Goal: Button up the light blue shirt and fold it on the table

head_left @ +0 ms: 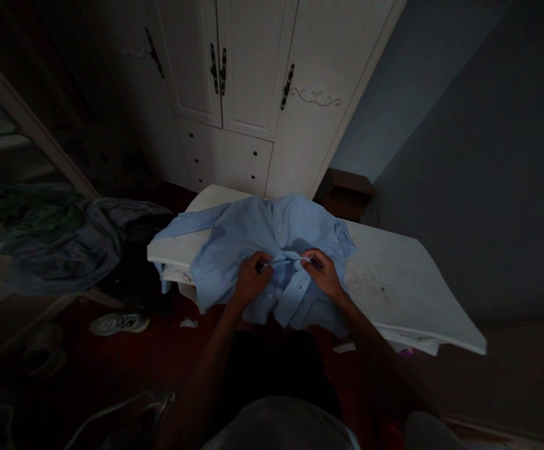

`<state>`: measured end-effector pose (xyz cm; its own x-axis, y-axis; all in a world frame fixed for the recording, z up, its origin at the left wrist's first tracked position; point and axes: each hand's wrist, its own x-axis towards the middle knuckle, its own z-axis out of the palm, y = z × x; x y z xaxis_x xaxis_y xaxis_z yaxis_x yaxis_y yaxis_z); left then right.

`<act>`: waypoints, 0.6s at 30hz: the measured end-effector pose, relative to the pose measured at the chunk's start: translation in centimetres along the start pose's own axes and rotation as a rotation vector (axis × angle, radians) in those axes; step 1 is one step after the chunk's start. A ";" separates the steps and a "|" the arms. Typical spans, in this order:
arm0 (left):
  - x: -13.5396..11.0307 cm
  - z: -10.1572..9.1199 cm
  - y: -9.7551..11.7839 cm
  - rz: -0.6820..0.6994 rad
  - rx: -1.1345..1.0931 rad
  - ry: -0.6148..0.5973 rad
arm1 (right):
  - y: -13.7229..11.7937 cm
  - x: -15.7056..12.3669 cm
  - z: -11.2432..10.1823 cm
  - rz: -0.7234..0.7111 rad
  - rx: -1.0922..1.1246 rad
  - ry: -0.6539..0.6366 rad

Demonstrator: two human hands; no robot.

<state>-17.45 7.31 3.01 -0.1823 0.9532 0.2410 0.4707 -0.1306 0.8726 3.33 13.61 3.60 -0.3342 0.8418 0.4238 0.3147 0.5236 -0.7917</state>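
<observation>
A light blue button-up shirt (pixel 238 234) lies spread over a white table (pixel 393 269), its lower hem hanging past the near edge. At the middle of its front, my left hand (pixel 253 275) pinches the fabric between thumb and fingers. My right hand (pixel 322 269) grips the front edge of the shirt a short way to the right. Between the two hands a strip of the shirt is drawn up in folds. Buttons show along the front above and below the hands. One sleeve stretches out to the left across the table.
A white wardrobe (pixel 253 62) with dark handles stands behind the table. At the left, grey and green clothes (pixel 84 237) are heaped. A white shoe (pixel 120 323) rests on the red floor. A brown wooden box-like cabinet (pixel 346 190) is by the wall.
</observation>
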 end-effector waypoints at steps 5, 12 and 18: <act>0.6 0.4 2.5 0.000 0.575 -0.153 | -0.2 0.0 -0.9 0.045 -0.058 -0.110; 2.8 1.6 3.7 -0.023 0.834 -0.252 | -1.6 0.8 -0.5 -0.122 -0.409 -0.230; 3.4 1.7 2.2 0.035 0.785 -0.281 | -2.2 3.1 2.0 -0.246 -0.541 -0.364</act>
<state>-15.59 10.69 5.05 0.0170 0.9983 0.0565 0.9561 -0.0328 0.2913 -0.20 14.78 5.81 -0.6994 0.6423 0.3135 0.5585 0.7649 -0.3210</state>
